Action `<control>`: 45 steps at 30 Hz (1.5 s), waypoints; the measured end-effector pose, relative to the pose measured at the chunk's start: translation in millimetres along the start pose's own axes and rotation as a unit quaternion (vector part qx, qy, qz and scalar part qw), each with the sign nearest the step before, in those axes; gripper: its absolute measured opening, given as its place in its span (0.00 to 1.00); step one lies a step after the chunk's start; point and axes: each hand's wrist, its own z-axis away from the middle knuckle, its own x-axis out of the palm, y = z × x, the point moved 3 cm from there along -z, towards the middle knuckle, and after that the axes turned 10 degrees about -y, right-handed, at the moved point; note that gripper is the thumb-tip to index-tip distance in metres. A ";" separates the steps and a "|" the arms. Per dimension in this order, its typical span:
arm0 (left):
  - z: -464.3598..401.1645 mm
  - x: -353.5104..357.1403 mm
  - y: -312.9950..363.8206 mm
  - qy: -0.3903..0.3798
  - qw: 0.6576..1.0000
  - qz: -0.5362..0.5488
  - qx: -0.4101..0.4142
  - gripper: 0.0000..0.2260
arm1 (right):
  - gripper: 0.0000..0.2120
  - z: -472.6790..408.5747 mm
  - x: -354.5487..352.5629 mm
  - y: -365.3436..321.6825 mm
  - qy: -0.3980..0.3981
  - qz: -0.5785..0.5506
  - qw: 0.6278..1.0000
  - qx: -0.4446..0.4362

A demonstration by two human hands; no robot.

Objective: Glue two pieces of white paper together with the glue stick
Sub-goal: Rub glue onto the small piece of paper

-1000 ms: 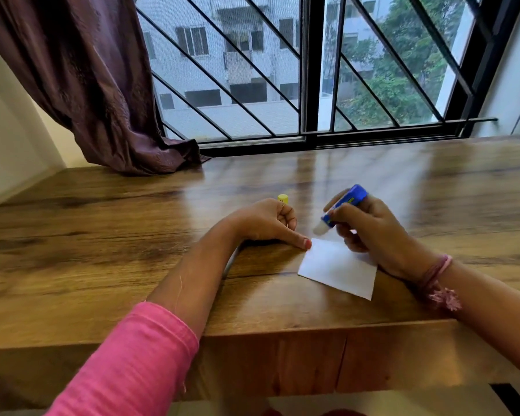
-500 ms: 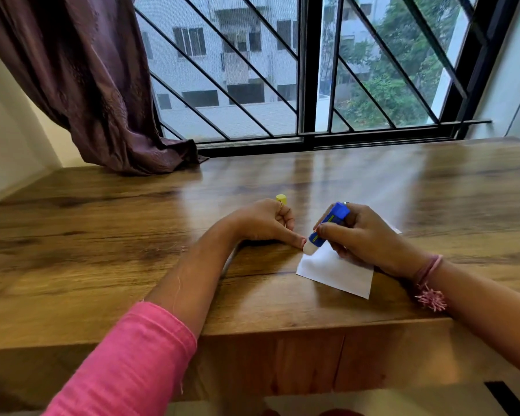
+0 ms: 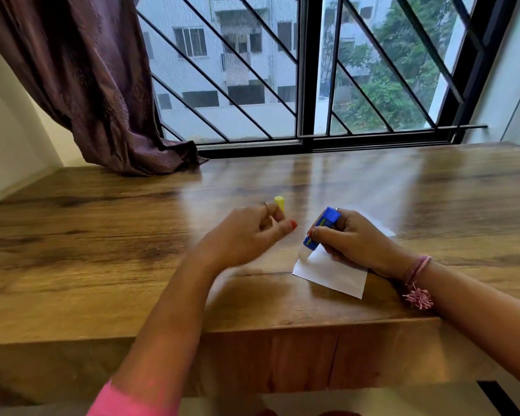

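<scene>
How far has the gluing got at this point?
Done: the glue stick is uncapped; the left hand holds the yellow cap. In hand: the right hand presses the stick's tip on the white paper. Left: laying on a second sheet, whose corner seems to show behind that hand.

Two bare forearms. Left hand [image 3: 246, 232] with red-painted nails and a thin ring on one finger; pink sleeve [image 3: 132, 399] pushed up toward the elbow, seen only at the lower edge of the head view. Right hand [image 3: 354, 241] with a ring glimpsed on one finger; right wrist wrapped in a pink thread band [image 3: 416, 270], several strands thick, ending in a frayed pink tassel hanging below.
</scene>
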 end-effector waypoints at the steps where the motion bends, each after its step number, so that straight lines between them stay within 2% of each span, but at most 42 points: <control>1: 12.8 8.3 4.6 0.003 1.000 0.004 0.021 0.10 | 0.08 0.0 0.1 -0.1 0.000 -0.002 1.000 0.000; 4: 43.7 35.6 13.1 -0.005 0.997 -0.030 0.073 0.12 | 0.10 -0.1 -0.1 0.6 0.004 0.004 1.000 0.002; 8: 55.4 53.4 16.7 0.028 0.980 -0.189 0.060 0.26 | 0.10 0.8 -0.8 0.1 0.000 0.032 0.999 -0.003; 11: 56.4 56.8 18.0 0.054 0.969 -0.233 0.061 0.31 | 0.09 1.2 -1.9 0.3 0.009 0.038 0.999 -0.002; 15: 56.6 56.9 21.1 0.056 0.968 -0.237 0.065 0.31 | 0.09 1.0 -4.3 -0.7 0.043 0.048 0.998 -0.006; 19: 59.3 55.4 26.5 0.066 0.965 -0.246 0.068 0.30 | 0.07 3.5 -2.0 -3.2 0.016 0.053 0.998 -0.014; 23: 58.6 54.7 28.4 0.055 0.968 -0.237 0.066 0.30 | 0.08 1.7 -3.7 -4.2 0.054 0.040 0.998 -0.011; 26: 57.2 55.1 27.4 0.044 0.969 -0.233 0.065 0.29 | 0.07 3.5 -2.0 -5.9 0.034 0.046 0.998 -0.014; 30: 56.5 55.4 27.1 0.040 0.969 -0.235 0.060 0.29 | 0.08 3.9 -5.1 -6.2 0.063 0.063 0.996 -0.014; 42: 57.3 55.1 26.6 0.047 0.969 -0.232 0.063 0.30 | 0.10 5.7 -3.9 -10.1 0.059 0.082 0.995 -0.021; 45: 57.2 55.3 26.6 0.045 0.970 -0.230 0.061 0.29 | 0.13 5.0 -6.1 -8.4 0.085 0.091 0.992 -0.008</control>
